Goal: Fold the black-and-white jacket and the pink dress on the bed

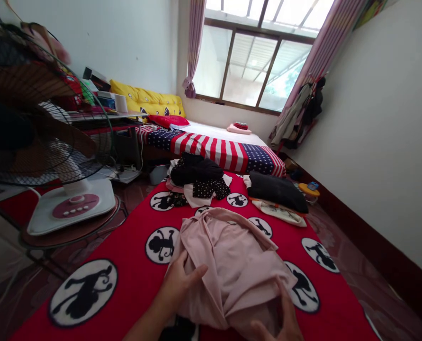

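A pale pink garment (pixel 232 258) lies spread on a red blanket (pixel 129 258) printed with black-and-white monkey circles. My left hand (pixel 178 284) rests flat on the garment's left edge, fingers stretched out and together. At the bottom edge of the view, my right hand (pixel 280 317) lies on the lower right part of the garment, with thumb and fingers extended. Neither hand grips the cloth.
A heap of dark and dotted clothes (pixel 198 182) and a folded black stack (pixel 276 192) lie at the blanket's far end. Behind them is a bed with a stars-and-stripes sheet (pixel 225 149). A standing fan (pixel 54 142) is close on the left. The wall runs along the right.
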{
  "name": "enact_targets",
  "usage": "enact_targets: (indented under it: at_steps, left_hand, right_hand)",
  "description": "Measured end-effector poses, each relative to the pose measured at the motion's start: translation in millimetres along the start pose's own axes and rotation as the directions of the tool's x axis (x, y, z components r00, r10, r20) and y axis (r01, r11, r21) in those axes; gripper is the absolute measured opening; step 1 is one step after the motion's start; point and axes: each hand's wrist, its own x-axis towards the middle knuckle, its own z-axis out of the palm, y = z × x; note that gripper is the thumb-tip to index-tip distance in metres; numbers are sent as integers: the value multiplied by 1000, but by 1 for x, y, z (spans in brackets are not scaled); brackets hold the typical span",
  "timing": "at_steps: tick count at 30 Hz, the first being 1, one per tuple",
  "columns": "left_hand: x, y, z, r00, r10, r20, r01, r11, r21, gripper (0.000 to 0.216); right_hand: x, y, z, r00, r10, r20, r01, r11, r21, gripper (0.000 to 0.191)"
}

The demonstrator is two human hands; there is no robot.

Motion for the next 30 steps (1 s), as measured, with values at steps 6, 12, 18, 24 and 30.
enact_targets:
  at_steps: [6,12,18,24,30]
  left_hand:
    - [-13,-6,23,980,-66,186,106,970,-219,66]
    - [-33,1,7,987,-121,105,139,971,-194,72]
    - [44,96,-7,936,250,248,-188,950,-249,61]
    - [178,119,-16,972,226,63,-186,907,-378,63]
    - [159,-9,-36,997,-61,-41,44,943,-329,79]
  right_hand:
    - [3,-16,-3,973,-75,220,99,990,-99,62]
    - [14,-44,-36,854,-192,484,218,976,1,43]
    - [104,-111,-82,801,-353,483,336,933,124,22]
    - [216,-110,-77,819,-403,-409,362,915,-176,35]
    - [161,7,-7,966,-10,-259,26,998,58,61]
